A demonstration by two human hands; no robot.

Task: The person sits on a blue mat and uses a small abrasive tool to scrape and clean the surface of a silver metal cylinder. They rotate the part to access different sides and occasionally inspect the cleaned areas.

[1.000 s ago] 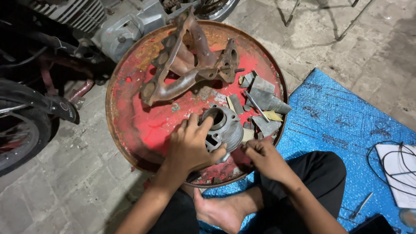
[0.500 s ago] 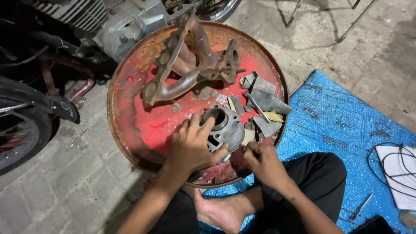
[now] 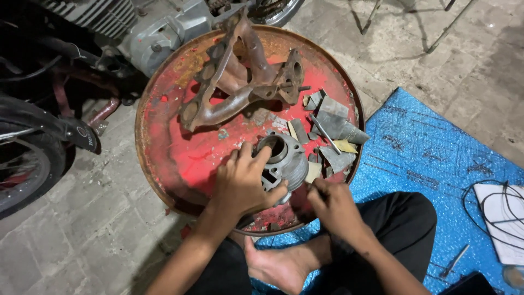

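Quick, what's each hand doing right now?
Left hand: closed around the grey engine cylinder.
Right hand: fingers curled beside the cylinder; whether it holds anything cannot be told.

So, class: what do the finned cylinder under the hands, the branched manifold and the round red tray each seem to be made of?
Finned cylinder, gripped by the left hand: probably cast aluminium, with a dull pale-grey surface and thin fins.
Branched manifold: likely cast iron or steel, with a rough brown rusty skin.
Round red tray: seemingly sheet steel, its red paint worn through to rust at the rim.

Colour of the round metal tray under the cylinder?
Round metal tray: red paint, worn, rusty at the rim. Head view.
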